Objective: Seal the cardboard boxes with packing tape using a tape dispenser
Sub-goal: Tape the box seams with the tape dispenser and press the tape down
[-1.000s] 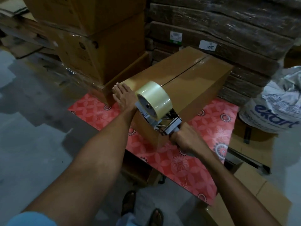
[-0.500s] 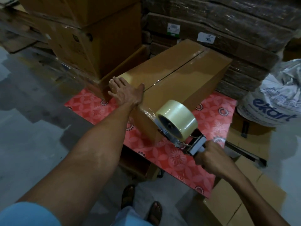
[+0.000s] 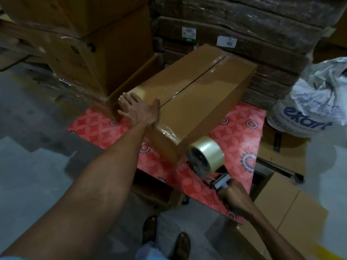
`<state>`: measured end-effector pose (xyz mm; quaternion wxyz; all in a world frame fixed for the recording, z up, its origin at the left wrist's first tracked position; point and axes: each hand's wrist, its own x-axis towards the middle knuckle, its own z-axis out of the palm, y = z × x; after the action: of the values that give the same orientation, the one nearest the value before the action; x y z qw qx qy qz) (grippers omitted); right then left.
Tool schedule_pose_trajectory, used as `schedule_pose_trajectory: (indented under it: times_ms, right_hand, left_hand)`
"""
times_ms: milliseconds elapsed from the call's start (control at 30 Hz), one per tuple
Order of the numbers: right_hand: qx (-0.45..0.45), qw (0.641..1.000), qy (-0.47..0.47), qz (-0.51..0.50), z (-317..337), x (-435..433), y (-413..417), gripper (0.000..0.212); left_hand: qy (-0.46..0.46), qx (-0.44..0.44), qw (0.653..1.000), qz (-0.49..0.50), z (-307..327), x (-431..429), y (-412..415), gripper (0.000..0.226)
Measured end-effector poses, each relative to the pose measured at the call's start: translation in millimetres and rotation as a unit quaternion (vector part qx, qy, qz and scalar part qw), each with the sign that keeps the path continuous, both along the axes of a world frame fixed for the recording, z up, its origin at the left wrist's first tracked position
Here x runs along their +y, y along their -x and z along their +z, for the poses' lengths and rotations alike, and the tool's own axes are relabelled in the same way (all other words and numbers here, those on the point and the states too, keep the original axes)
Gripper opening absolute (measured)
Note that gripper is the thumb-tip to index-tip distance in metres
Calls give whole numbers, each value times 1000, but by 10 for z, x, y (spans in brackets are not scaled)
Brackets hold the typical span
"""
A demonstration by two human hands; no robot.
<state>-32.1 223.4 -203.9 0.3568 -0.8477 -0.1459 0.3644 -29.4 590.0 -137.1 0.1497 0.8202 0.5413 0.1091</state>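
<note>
we pressed our left hand [image 3: 139, 109], fingers straight, flat on the near top corner of the cardboard box [image 3: 197, 94] on the red patterned table [image 3: 242, 132]. our right hand [image 3: 234, 197] gripped the tape dispenser [image 3: 206, 159] beside the box's near end.

The person wore a light blue sleeve [image 3: 7, 258] high on one arm, dark sandals [image 3: 150, 229] on both feet, and pale trousers [image 3: 150, 252]. Both forearms were bare.
</note>
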Motion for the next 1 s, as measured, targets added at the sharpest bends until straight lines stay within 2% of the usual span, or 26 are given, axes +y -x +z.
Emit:
schedule_pose_trajectory:
  times_ms: [67,100,167,233,300,333,467,700,800,867,967,1000]
  right_hand:
    - [6,997,-21,-77,-52,-42,70,31]
    - [1,992,-23,-123,-69,-25,60,25]
    - [-16,982,-27,-185,-74,20,15,9]
    - [-37,977,-25,-207,-130,51,-51,12]
    - [-80,974,-10,-213,-204,76,-108,24]
    - [-107,972,-7,-210,-270,81,-148,28]
    - [-147,967,45,-203,-470,102,-269,32]
    - [-178,966,134,-131,-751,21,-298,44]
    - [-160,964,171,-126,-865,12,-310,52]
    - [-173,962,195,-85,-846,-5,-341,52]
    - [-223,925,307,-4,-489,19,-404,48]
    - [-273,907,321,-6,-304,67,-436,43]
  left_hand:
    - [-11,-1,1000,-3,-18,15,6,96]
    - [-34,-10,999,-16,-7,-11,32,88]
    - [-107,-65,986,-112,28,-167,114,71]
    - [-131,-125,938,-296,27,-483,261,64]
    - [-126,-94,881,-446,-82,-797,458,69]
    - [-138,-64,865,-478,-175,-873,518,70]
    - [-238,-43,846,-475,-415,-885,557,64]
    - [-262,-83,871,-407,-526,-1090,519,56]
    - [-249,-89,879,-396,-523,-1185,503,53]
    - [-237,-82,887,-388,-510,-1383,499,53]
    - [-176,-49,904,-386,-426,-1773,501,61]
    - [-155,-48,909,-384,-388,-1847,518,66]
